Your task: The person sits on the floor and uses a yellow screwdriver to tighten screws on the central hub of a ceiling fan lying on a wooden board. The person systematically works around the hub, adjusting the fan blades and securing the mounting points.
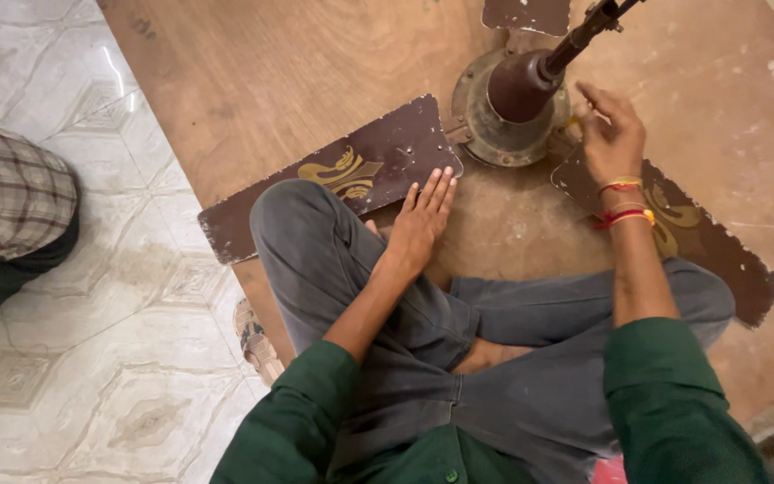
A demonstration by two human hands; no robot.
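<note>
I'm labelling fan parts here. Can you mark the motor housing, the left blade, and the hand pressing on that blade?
Motor housing [520,87]: head view, on its dark maroon dome.
Left blade [378,161]: head view, on bare brown surface near the gold ornament.
Left hand [423,220]: head view, on the back of the hand.

head view | worn on the person's head, facing steeply down, close over lap and wooden board [315,72] | tiled floor [91,358] left | no second view

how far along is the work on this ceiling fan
Done: the ceiling fan lies on the brown board, three blades showing. In hand: left hand flat on the left blade, right hand at the motor's edge. What is left cannot be told.
</note>
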